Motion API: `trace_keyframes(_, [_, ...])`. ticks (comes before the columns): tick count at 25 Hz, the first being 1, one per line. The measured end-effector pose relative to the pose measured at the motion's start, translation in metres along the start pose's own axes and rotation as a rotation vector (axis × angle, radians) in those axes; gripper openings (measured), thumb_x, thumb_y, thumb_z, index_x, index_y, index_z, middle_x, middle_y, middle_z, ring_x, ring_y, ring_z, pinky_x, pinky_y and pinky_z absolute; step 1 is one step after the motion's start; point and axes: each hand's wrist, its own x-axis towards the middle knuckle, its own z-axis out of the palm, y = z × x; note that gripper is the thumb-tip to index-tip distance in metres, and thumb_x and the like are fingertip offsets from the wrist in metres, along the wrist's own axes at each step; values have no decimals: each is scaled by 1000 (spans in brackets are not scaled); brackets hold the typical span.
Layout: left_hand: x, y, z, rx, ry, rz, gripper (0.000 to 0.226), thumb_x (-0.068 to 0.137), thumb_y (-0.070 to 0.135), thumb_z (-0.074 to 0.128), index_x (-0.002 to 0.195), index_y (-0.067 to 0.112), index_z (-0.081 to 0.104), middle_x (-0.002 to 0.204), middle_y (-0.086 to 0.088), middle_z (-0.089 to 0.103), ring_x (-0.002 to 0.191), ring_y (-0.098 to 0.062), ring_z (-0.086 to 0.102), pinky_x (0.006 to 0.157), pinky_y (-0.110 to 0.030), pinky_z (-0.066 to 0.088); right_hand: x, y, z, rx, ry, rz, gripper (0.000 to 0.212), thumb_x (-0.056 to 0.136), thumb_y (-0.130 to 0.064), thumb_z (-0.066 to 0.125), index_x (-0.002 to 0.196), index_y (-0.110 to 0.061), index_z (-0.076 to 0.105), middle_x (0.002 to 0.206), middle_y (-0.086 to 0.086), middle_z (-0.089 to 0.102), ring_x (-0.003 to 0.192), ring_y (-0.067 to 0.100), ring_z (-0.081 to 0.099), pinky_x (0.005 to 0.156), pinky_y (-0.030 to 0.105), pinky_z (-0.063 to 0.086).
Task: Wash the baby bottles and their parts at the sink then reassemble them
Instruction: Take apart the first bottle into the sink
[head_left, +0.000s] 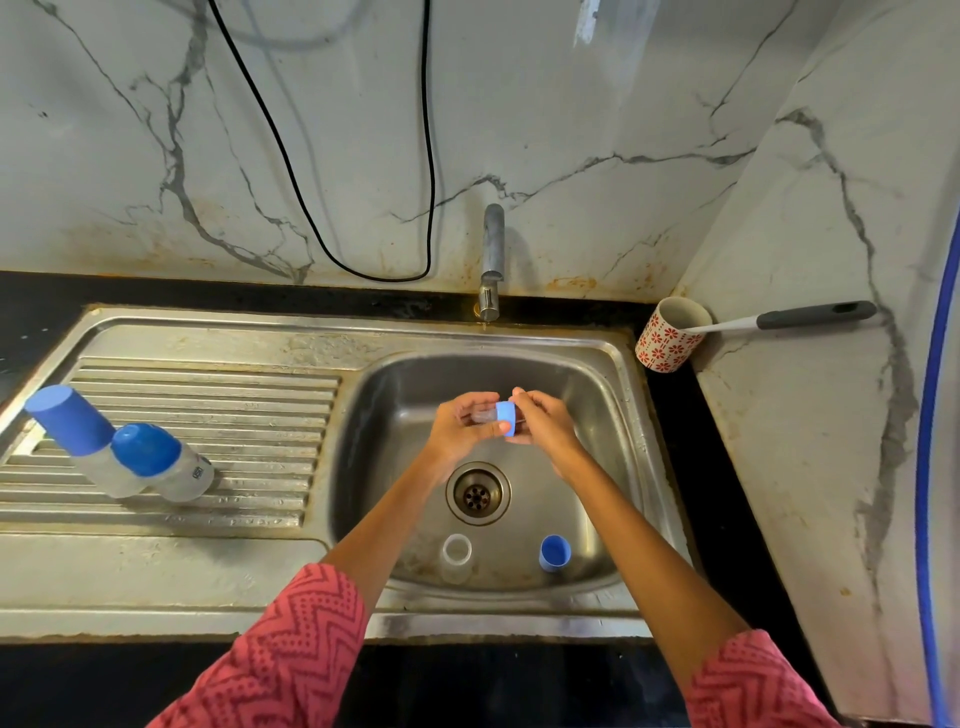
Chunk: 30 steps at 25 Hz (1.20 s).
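Observation:
Over the steel sink basin (587, 395), both hands hold a light-blue bottle collar (506, 417) with its clear teat pointing left. My left hand (465, 428) cups the teat and pinches the collar's near edge. My right hand (545, 423) grips the collar from the right. In the basin's near end stand a clear open bottle body (457, 557) and a blue cap (554, 553). Two capped baby bottles (78, 436) (163, 462) stand on the ribbed drainboard (208, 415) at the left.
The tap (492, 260) stands behind the basin; I see no water running. A round drain (478, 493) sits mid-basin. A red-patterned cup (670, 335) with a grey-handled brush (810, 316) stands at the back right corner. A black cable (363, 260) hangs on the marble wall.

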Motion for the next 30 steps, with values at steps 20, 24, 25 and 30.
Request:
trace_keyframes(20, [-12,-7,16,606,96,124,26,99,28,41,104,6,56,85,-6,62,69,-14,56,58,-21,43,-12,-6,4,79,-132,68,20,97,-20,52,87,-6,64,79,8,62,69,14,57,59,19,47])
trace_keyframes(24, [-19,3,25,594,320,109,32,99,18,39,72,10,54,58,6,47,51,-6,43,48,-11,34,-15,-8,14,8,-146,55,27,98,-25,49,80,-8,61,70,6,54,62,12,48,56,22,41])
trace_keyframes(25, [-19,5,25,569,335,84,35,98,18,40,66,9,53,55,6,46,49,-6,40,46,-9,34,-16,-8,16,2,-147,56,28,98,-26,49,80,-8,61,69,5,53,62,12,47,55,21,40])
trace_keyframes(30, [-7,5,18,479,324,-76,44,96,19,42,55,5,52,51,-2,47,48,-11,39,41,-12,31,-15,-10,24,-74,-109,30,24,99,-20,46,86,-5,59,75,5,52,65,10,44,56,20,36])
